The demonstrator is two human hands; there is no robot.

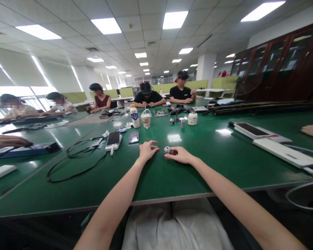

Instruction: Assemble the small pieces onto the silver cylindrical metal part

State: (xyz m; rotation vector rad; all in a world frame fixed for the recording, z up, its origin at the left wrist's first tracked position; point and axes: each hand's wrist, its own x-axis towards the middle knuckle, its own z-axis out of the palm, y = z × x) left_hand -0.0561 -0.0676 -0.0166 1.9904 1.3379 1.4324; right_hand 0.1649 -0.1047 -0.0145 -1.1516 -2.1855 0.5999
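Note:
My right hand (182,155) rests on the green table (187,180), its thumb and fingers closed around the side of a small silver metal cylinder (167,149). The cylinder stands upright, and its top face has dark openings. To the left of it, my left hand (147,151) lies low over the table with its fingers apart and nothing in them. A dark flat phone-like slab (134,137) is just beyond my left hand. Farther back stand a grey metal cylinder (182,123) and a few small shiny metal parts (171,121).
Beyond my hands stand a bottle (135,118), a lidded cup (146,119) and a white jar (192,118). At left lie a phone (113,138) and looped black cable (69,157); at right, a white device (287,152). Several people sit around the table.

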